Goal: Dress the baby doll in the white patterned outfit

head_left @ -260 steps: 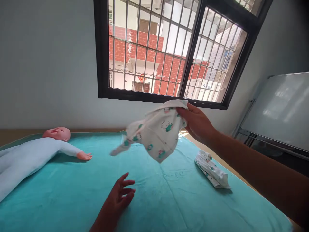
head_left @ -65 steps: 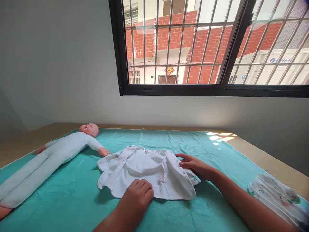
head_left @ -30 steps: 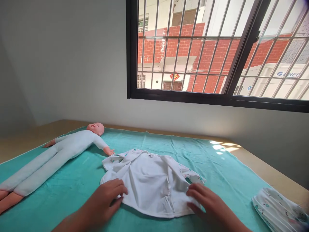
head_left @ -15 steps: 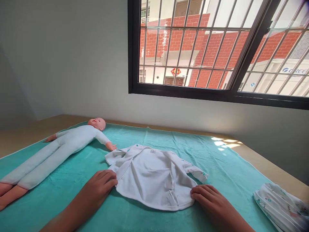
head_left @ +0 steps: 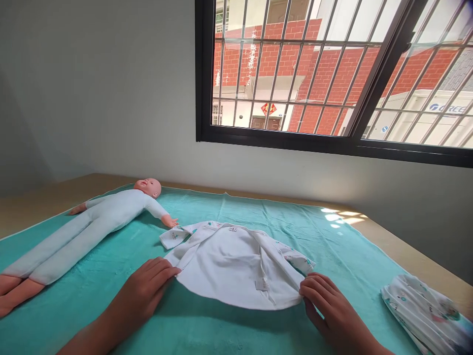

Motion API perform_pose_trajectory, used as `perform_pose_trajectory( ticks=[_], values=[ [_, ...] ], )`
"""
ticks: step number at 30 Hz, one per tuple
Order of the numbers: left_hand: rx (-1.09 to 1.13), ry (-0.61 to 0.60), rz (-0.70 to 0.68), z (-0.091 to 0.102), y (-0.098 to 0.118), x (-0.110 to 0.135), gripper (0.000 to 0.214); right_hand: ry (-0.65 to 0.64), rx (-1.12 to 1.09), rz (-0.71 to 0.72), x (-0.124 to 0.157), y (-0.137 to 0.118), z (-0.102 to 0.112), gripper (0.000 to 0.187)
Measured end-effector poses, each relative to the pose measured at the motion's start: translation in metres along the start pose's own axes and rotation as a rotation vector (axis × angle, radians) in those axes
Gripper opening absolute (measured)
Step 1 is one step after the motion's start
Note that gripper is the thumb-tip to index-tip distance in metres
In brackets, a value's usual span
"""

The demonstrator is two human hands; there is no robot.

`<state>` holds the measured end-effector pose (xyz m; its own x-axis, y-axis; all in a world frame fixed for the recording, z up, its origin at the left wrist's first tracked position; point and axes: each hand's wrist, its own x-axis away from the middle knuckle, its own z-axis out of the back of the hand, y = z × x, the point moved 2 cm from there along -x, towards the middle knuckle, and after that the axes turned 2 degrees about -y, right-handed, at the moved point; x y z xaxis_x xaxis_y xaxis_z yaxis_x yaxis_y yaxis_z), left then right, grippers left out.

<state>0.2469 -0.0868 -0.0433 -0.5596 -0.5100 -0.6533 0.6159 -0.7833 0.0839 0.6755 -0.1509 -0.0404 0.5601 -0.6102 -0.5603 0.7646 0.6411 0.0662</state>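
In the head view, a white baby top (head_left: pixel 232 268) is lying spread open and inside out on a teal cloth (head_left: pixel 236 330), in the middle of the picture, its neck label pointing toward the wall and its rounded hem toward the person. The left hand (head_left: pixel 146 288) is resting palm down on the cloth at the hem's left end, its fingers (head_left: pixel 167 272) lying stretched out and close together, the tips touching the fabric edge without closing on it. The right hand (head_left: pixel 328 305) is sitting at the hem's right corner, its fingers (head_left: pixel 315 287) bent and bunched together on the edge; the thumb is hidden, so whether it is pinching the fabric cannot be told. A baby doll (head_left: pixel 107 217) in a pale suit is lying on its back to the left, one arm reaching almost to the top's printed sleeve. A folded patterned garment (head_left: pixel 424 310) is lying well apart on the right. A barred window (head_left: pixel 314 74) is filling the wall behind.
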Motion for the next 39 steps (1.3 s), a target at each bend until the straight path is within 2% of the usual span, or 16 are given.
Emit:
perform_pose_trajectory(
  ticks=[4, 9, 18, 26, 29, 35, 39],
  values=[
    [0.044, 0.004, -0.016, 0.004, 0.007, -0.001, 0.028, 0.036, 0.033, 0.005, -0.001, 0.0, 0.004, 0.014],
    [0.075, -0.02, -0.03, 0.005, 0.013, -0.003, 0.027, 0.04, -0.031, 0.015, -0.001, -0.001, 0.007, 0.018],
    [0.115, -0.028, 0.012, 0.007, 0.013, -0.005, 0.024, -0.038, -0.129, 0.133, 0.002, -0.01, 0.007, 0.022],
    [0.168, -0.055, 0.005, 0.007, 0.03, -0.008, 0.024, 0.01, -0.083, 0.055, 0.001, -0.005, 0.009, 0.018],
    [0.163, -0.075, -0.02, 0.005, 0.037, -0.009, 0.023, -0.015, -0.103, 0.064, 0.001, -0.005, 0.008, 0.015],
    [0.18, -0.146, -0.003, 0.001, 0.035, -0.005, 0.026, -0.104, -0.138, 0.062, 0.0, -0.006, 0.005, 0.015],
    [0.209, -0.166, 0.026, -0.001, 0.033, -0.003, 0.027, -0.071, -0.086, 0.032, -0.001, -0.004, 0.007, 0.015]
  ],
)
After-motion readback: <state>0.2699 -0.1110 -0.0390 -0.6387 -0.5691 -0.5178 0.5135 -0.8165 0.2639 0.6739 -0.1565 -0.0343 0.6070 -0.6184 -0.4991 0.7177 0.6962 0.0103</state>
